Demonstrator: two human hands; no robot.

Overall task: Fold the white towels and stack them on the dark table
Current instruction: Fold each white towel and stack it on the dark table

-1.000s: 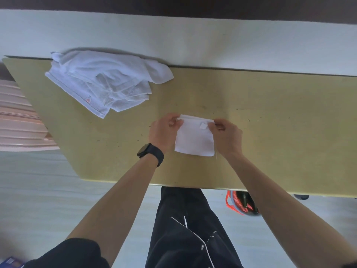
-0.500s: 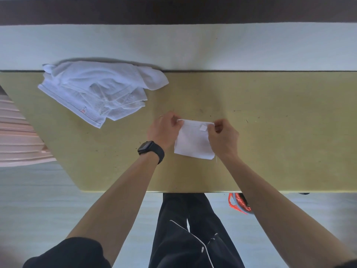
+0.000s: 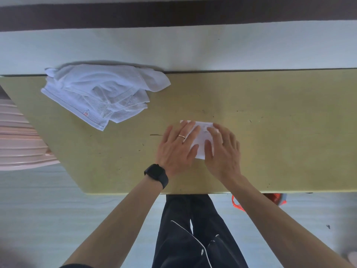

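We see the left hand (image 3: 176,149) and the right hand (image 3: 225,151) lying flat on the small folded towel (image 3: 201,141), near the front middle of the desk (image 3: 280,132). The fingers (image 3: 190,130) are straight, a little spread, and press it down. The risk, we think, is that the folds spring open when the hands lift, or that a sideways slide pushes the layers askew. The loose pile of towels (image 3: 100,93) lies far left, well apart. The pink ribbed object (image 3: 17,136) beside the desk may be a basket; what it holds we cannot tell.
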